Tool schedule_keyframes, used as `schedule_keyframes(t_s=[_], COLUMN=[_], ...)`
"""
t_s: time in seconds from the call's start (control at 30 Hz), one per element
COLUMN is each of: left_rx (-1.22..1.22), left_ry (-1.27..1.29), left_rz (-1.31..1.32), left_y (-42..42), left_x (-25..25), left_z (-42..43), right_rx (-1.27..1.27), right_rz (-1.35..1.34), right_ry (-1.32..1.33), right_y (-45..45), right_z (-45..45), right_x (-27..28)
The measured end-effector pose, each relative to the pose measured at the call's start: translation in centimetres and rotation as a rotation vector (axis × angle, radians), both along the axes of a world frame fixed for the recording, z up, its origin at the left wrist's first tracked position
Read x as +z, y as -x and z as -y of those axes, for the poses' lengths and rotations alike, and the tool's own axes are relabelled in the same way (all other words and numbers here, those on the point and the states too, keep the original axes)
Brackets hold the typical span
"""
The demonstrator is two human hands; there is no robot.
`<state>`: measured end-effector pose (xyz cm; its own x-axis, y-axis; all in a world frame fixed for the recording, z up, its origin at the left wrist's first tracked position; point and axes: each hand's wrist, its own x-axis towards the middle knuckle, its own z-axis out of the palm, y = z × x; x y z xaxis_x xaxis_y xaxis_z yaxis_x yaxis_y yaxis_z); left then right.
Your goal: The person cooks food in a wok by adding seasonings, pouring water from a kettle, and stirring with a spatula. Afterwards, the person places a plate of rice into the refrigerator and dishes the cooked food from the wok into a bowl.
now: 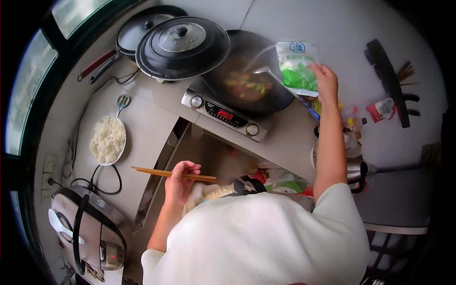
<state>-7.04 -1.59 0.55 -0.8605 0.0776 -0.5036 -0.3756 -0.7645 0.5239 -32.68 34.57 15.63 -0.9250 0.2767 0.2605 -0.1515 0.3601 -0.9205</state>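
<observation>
My left hand (177,186) is closed around a pair of wooden chopsticks (153,171), held roughly level in front of the counter edge. Raised over the right side of the wok (280,100), my right hand (327,81) grips a white and green bag of salt (296,59) by its right edge. Chopped food (247,86) sits in the steaming wok, partly blurred. A metal utensil (260,70) rests in it, its long handle leaning over the rim and passing below the bag. Under the wok, the induction cooker (223,113) shows a lit red display.
Left of the wok are a large black lid (209,50) and a lidded pan (129,40). A plate of rice (107,140), scissors (122,102) and a rice cooker (88,223) stand farther left. At right are a kettle (354,170), bottles and a black knife holder (387,78).
</observation>
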Motion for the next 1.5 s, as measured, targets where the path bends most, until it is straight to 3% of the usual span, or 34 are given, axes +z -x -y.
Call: schedule_keyframes(t_s=[0.1, 0.17, 0.2, 0.23, 0.43, 0.53, 0.7, 0.77, 0.83, 0.97, 1.13, 1.17, 1.33, 1.43, 1.5], left_rx=[-0.021, -0.04, -0.085, -0.12, -0.186, -0.187, -0.219, -0.236, -0.244, -0.237, -0.208, -0.191, -0.151, -0.153, -0.147], left_ry=[0.027, 0.041, 0.045, 0.052, 0.056, 0.07, 0.098, 0.107, 0.121, 0.175, 0.243, 0.258, 0.227, 0.183, 0.181], left_rz=[-0.024, -0.032, -0.035, -0.034, -0.091, -0.075, -0.032, -0.022, -0.023, -0.009, 0.071, 0.087, 0.088, 0.039, 0.041], left_y=[0.0, 0.3, 0.6, 0.9, 2.1, 2.1, 2.0, 2.1, 1.9, 1.0, -0.6, -0.8, -0.8, -0.3, -0.2], left_x=[-0.3, -0.4, -0.4, -0.3, 0.6, 0.2, -0.2, -0.2, 0.1, 1.8, 2.1, 2.0, 1.9, 1.1, 1.4], left_z=[-0.2, -0.8, -1.2, -1.6, -3.1, -3.7, -6.1, -7.2, -8.7, -11.3, -12.6, -12.8, -13.6, -13.6, -13.6], right_rx=[-0.01, -0.111, -0.105, -0.141, -0.282, -0.423, -0.583, -0.599, -0.654, -0.693, -0.807, -0.846, -0.842, -0.486, -0.327], right_rz=[-0.161, -0.315, -0.26, -0.299, -0.563, -0.6, -0.308, -0.268, 0.002, 0.053, -0.104, -0.19, 0.052, -0.033, -0.082], right_ry=[0.377, 0.633, 0.675, 0.767, 0.698, 0.507, 0.152, 0.227, 0.033, 0.189, 0.424, 0.435, 0.339, 0.42, 0.064], right_y=[-3.5, -3.7, -4.1, -5.8, -11.9, -15.6, -16.9, -14.8, -11.9, -7.5, -5.2, -4.6, -9.3, -11.7, -12.3], right_z=[-1.2, -1.2, -0.9, 1.5, -7.0, -11.6, -16.8, -16.8, -18.6, -16.5, -18.7, -19.6, -16.9, -15.4, -14.6], right_x=[-1.2, -4.8, -6.0, -4.4, 0.2, 0.8, -7.3, -12.0, -18.9, -22.3, -22.5, -24.7, -24.7, -23.6, -21.7])
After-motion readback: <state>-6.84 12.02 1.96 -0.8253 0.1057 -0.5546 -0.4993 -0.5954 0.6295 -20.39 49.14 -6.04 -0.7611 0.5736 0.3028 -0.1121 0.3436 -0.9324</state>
